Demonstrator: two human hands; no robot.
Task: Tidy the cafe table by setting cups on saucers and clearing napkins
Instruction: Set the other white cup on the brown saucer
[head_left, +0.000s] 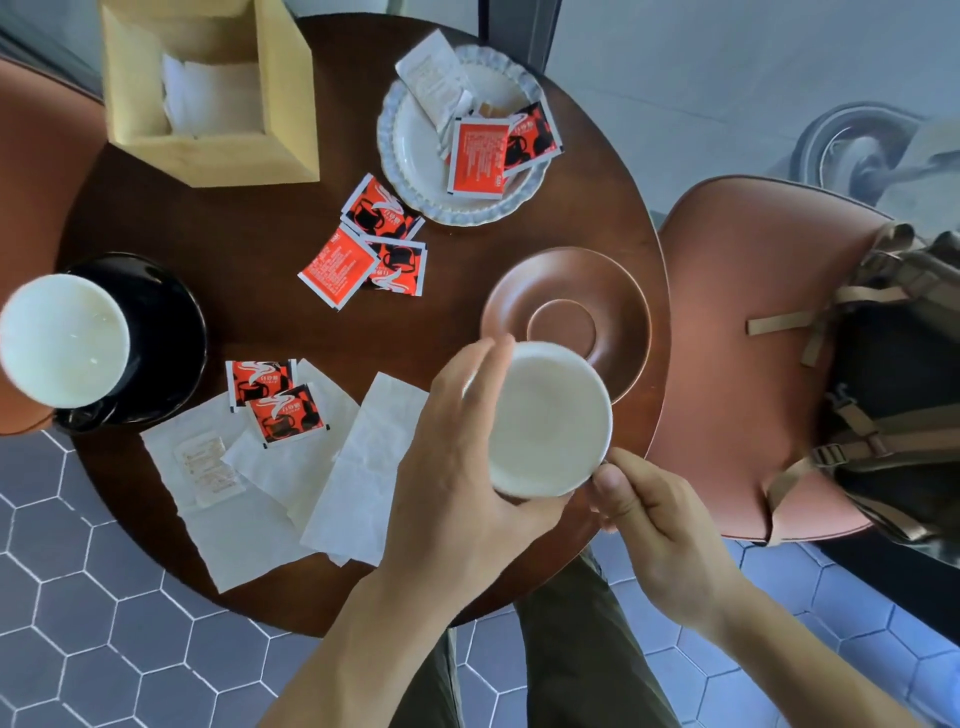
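A white cup (545, 421) hangs above the near right part of the round dark table (249, 218), held by both hands. My left hand (457, 467) wraps its left side, and my right hand (654, 514) pinches its handle at the lower right. Just beyond the cup lies a bare brown saucer (597, 291). At the left edge another white cup (62, 340) stands on a black saucer (166, 322). White napkins (363, 467) lie spread at the table's near side.
Red sugar packets (363, 254) lie mid-table, and more (275, 400) rest on the napkins. A white scalloped plate (415, 156) holds packets at the back. A wooden napkin box (208, 88) stands back left. A brown chair (737, 312) with a backpack (893, 389) is at right.
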